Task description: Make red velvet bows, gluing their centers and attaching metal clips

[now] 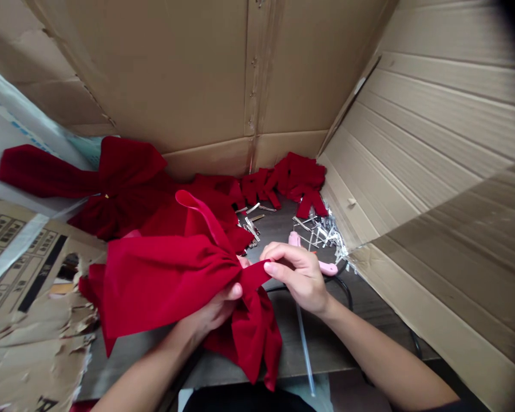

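Note:
A large red velvet bow (163,280) lies in front of me over the dark table (347,320). My left hand (217,306) is closed around the bow's gathered middle from below, thumb on top. My right hand (298,272) pinches a narrow red fabric strip (257,273) at the bow's centre, fingers pressed together. A loop of the same strip (199,212) rises behind the knot. Under my right hand lies a pink glue gun (326,266), partly hidden, with its black cord (345,289).
Finished red bows (111,177) and small red fabric pieces (296,177) are piled at the back. Several metal hair clips (321,232) are scattered beside them. Cardboard walls (433,143) close in the back and right; torn cardboard (30,320) lies left. A clear glue stick (304,349) lies near the front edge.

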The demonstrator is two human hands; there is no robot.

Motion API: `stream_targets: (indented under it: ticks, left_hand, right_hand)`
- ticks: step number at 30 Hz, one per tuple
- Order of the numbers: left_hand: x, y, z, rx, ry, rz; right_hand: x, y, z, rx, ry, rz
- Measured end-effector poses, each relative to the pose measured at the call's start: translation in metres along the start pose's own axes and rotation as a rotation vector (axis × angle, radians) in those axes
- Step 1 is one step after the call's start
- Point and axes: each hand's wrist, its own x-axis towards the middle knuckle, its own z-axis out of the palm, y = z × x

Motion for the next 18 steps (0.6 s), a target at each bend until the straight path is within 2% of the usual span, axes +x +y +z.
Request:
stream_targets:
  ticks: [4,10,15,18]
  left_hand:
    - [0.001,-0.001,0.001,0.075,0.011,0.027]
    - [0.0,0.002,0.003,0.13,0.044,0.036]
    - [0.002,0.006,0.002,0.312,-0.023,0.126]
    - [0.004,0.007,0.004,0.387,-0.025,0.157]
  right_hand:
    - [-0.001,-0.002,0.0,-0.033,0.017,-0.024]
    - [0.001,0.0,0.0,-0.086,0.073,0.014]
    - [0.005,0.006,-0.001,-0.082,0.075,0.084]
    - [0.007,0.009,-0.002,-0.054,0.082,0.141]
